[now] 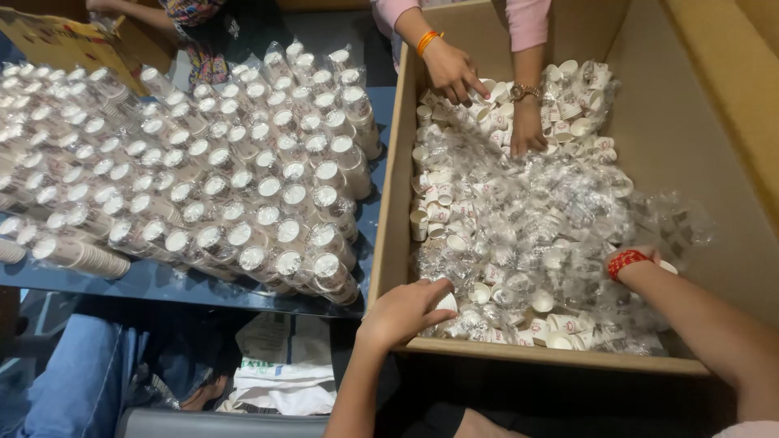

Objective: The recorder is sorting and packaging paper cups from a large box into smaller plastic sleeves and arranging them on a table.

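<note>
A large cardboard box (396,186) holds a heap of small white paper cups (519,219) mixed with clear plastic wrap. My left hand (406,312) reaches over the box's near wall and curls on a small stack of cups (448,302) at the near left corner. My right hand (637,255), a red band on its wrist, is pushed into the cups and wrap at the right; its fingers are hidden. Across the box, another person's two hands (487,89), in pink sleeves, rest among the cups at the far end.
On a dark glass table (170,284) to the left lie many wrapped stacks of cups (243,178) in rows. Below the table are a white plastic bag (280,381) and a leg in jeans (81,373). The box's tall wall (690,122) rises at right.
</note>
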